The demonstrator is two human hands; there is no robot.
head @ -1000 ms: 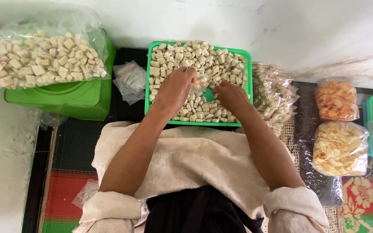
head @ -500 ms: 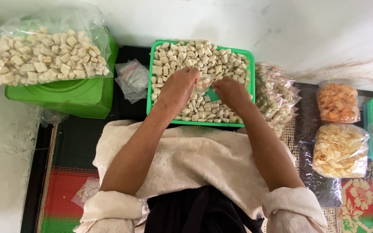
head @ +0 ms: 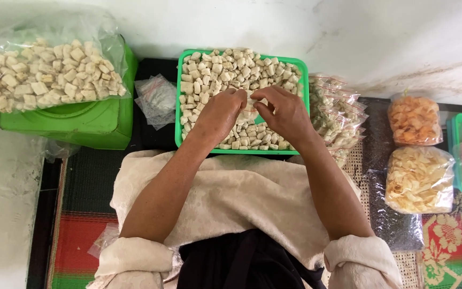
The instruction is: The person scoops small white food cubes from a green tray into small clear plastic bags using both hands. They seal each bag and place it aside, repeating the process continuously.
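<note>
My left hand [head: 217, 115] and right hand [head: 284, 112] have lifted off the pale snack pieces [head: 215, 69] and met over the middle of the green tray [head: 179, 107], fingers pinching a small clear bag [head: 251, 107]; filling goes on.

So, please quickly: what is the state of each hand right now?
Left hand: fingers curled, pinching a small clear bag over the green tray.
Right hand: curled, pinching the same bag.

Tray [head: 180, 101] of snack pieces [head: 215, 69] centre; large bag [head: 44, 75] left, small packets [head: 335, 112] right.
</note>
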